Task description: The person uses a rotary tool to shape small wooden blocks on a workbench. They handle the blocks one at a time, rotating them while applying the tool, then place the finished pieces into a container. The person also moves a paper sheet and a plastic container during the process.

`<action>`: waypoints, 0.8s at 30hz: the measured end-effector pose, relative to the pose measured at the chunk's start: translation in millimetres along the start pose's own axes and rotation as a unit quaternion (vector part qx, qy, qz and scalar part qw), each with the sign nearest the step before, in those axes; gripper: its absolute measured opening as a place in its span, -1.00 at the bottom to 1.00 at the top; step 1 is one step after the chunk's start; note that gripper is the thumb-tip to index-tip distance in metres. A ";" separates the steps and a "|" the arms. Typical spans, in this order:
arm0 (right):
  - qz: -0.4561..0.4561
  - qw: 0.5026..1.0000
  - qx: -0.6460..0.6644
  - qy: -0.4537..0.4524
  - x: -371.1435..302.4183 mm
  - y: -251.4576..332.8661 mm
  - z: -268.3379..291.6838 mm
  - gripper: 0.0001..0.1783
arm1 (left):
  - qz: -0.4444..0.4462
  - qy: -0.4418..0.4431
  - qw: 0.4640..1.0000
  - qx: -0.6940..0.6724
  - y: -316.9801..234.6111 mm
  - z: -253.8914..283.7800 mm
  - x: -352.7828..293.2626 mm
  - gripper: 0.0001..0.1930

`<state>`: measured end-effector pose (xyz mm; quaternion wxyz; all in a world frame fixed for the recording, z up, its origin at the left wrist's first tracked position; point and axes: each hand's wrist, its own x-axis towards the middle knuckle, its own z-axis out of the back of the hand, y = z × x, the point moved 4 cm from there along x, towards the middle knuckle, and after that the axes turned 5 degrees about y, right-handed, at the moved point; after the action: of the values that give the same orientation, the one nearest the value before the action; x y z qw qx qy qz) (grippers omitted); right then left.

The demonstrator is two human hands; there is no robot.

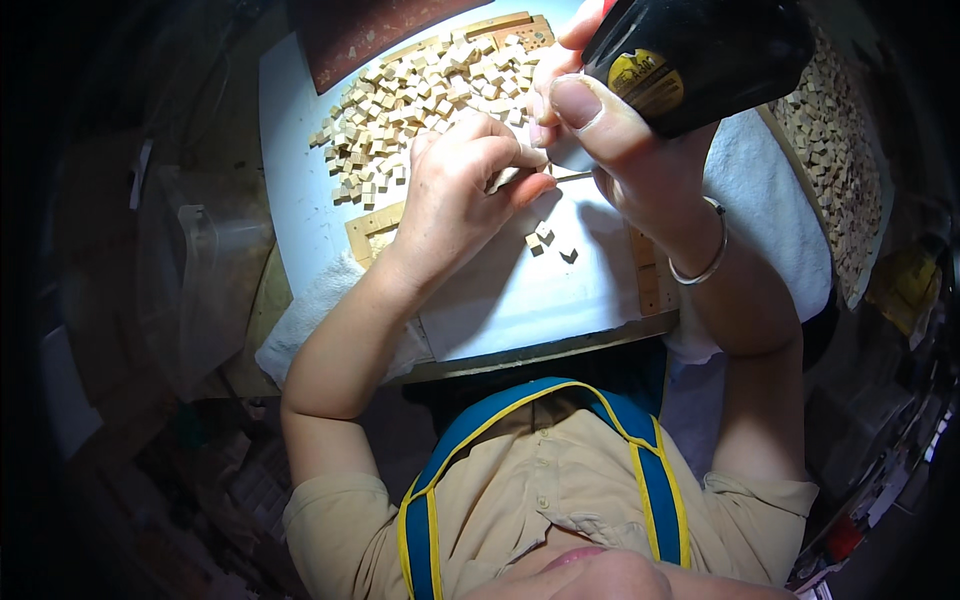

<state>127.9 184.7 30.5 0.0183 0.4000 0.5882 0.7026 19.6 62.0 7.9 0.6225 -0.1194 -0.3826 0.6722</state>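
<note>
My left hand (455, 185) hovers over the table beside a pile of small wooden cubes (430, 90), its fingers pinched together. What sits between those fingertips is too small and covered to make out. My right hand (640, 150) grips a black handheld object (735, 60) with a rounded end, a round yellow label and a bit of red near the fingers. Its working end is hidden behind the hand. The fingertips of both hands come close together. Below them, a few loose wooden cubes (540, 236) lie on the white table surface (490, 320).
A wooden strip (375, 225) edges the work area on the left, another (648, 275) on the right. White cloths (765, 210) drape at the table's side. A reddish-brown board (350, 40) stands at the back. Many more cubes (830, 150) are heaped far right.
</note>
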 end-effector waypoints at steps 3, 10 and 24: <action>-0.021 1.000 -0.004 0.008 -0.1 2.9 0.9 -0.48 | 0.016 -0.012 1.000 -0.001 4.7 -1.3 -6.2 -0.79; 0.026 0.999 -0.014 0.040 2.9 -3.0 -0.8 -0.49 | 0.014 -0.006 0.997 0.074 2.8 8.2 -16.9 -0.78; 0.052 0.997 0.026 0.055 -5.8 -10.2 -11.0 -0.44 | 0.030 -0.033 0.999 -0.030 -0.9 5.7 -6.9 -0.72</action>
<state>120.9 176.0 18.9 -0.0614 0.3910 0.5844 0.7084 18.0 53.4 10.2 0.5848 -0.1273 -0.4194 0.6826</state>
